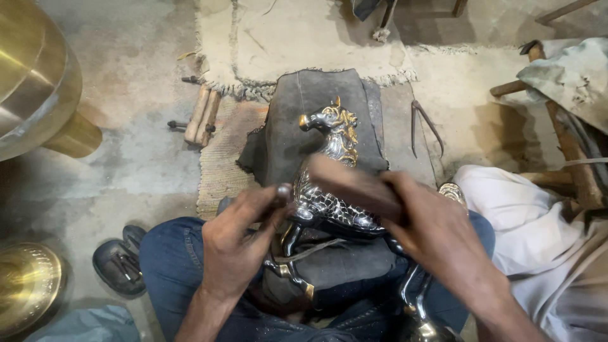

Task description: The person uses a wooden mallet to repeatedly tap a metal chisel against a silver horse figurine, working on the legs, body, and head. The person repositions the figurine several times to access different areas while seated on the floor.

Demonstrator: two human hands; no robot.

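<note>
Head view, left to right: brass vessel lying at the far left edge, a second brass bowl sitting lower down, a dark sandal resting on the floor beside the person's knee, and two wooden-handled tools lying on the mat's edge. Left hand is closing its fingers around a small dark punch, whose tip is touching the horse's flank. Horse, a silver and gold metal figure, is lying across the lap on a dark leather pad, its long axis running from the head, pointing away and up in the frame, down to the legs by the knees; the body is sitting between the two hands, just right of the left one. Right hand is gripping a blurred wooden mallet, held over the horse's back and reaching toward the punch. Metal tongs are lying on the floor beyond, and pale cloth is lying at the far right.
</note>
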